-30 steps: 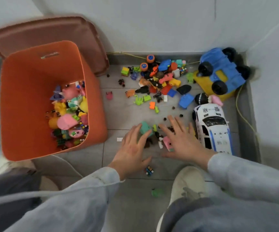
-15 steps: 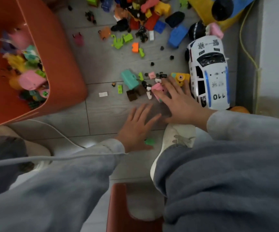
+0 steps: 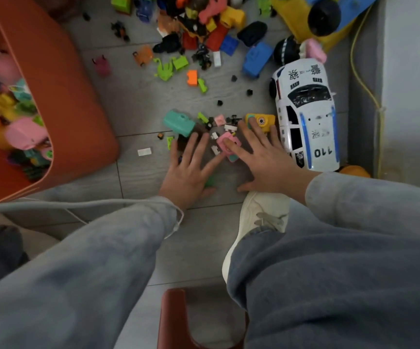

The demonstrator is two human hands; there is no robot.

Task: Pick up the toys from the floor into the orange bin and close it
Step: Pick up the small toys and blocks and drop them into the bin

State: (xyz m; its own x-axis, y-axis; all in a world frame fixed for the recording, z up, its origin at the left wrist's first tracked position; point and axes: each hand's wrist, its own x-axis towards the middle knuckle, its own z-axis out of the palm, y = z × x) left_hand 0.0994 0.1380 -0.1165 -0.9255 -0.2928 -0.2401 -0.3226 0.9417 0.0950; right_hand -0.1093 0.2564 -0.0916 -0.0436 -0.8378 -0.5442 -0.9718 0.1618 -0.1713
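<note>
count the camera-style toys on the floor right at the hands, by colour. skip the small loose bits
teal camera toy: 1
pink camera toy: 1
yellow camera toy: 1
Total: 3

This looks like a room in a home, in a corner given over to play. The floor [image 3: 138, 102] is laid with grey tiles and meets a plain white wall [image 3: 413, 71] at a grey skirting board [image 3: 360, 122], with a yellow cable [image 3: 371, 94] running along it. Small plastic toys [image 3: 205, 26] lie scattered over the tiles, beside a toy police car [image 3: 304, 117] and a blue and yellow toy truck [image 3: 350, 8]. An orange bin [image 3: 72, 96] holds more of them, and a red stool [image 3: 173, 318] stands near.
</note>
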